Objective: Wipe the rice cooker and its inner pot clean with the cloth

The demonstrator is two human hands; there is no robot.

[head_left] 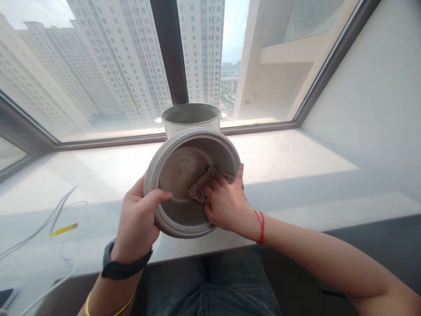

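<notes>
A round grey metal pot (177, 171) is tilted toward me over the window sill, its open side facing the camera. My left hand (140, 219) grips the pot's left rim, thumb hooked inside. My right hand (225, 199) is inside the pot, fingers pressed on a brown cloth (201, 186) against the pot's inner wall. A second grey pot (190, 116) stands upright behind it on the sill, close to the window.
The pale stone window sill (296, 162) runs left to right below a large window with a dark frame post (169, 48). White cables (49, 219) and a yellow strip (64, 229) lie at the left. A white wall (378, 96) closes the right side.
</notes>
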